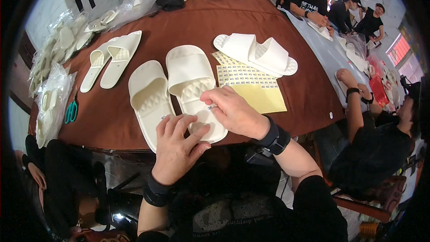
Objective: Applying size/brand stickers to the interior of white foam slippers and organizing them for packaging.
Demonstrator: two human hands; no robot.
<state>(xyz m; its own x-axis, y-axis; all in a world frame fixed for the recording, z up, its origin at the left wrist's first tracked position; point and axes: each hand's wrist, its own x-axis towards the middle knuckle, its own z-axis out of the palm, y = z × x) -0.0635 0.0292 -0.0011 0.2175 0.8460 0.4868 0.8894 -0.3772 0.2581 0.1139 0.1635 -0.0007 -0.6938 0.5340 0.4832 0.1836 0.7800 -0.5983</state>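
Black shirt [264, 210] nearest. Left grip [177, 145] spread over slipper heels. Right grip [233, 112] curled at the right-hand slipper's [190, 67] small label [209, 107]; can't tell if pinching it. Label might crease if a fingertip drags; slipper could skid if unbraced. Brown-clothed bench [309, 101] beneath, yellow sheet [262, 98] beyond right grip, co-worker [309, 0] farther that way.

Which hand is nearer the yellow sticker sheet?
Right. The right hand is over the right slipper of the near pair, beside the lower-left edge of the sheet. The left hand is farther left, at that pair's heel ends.
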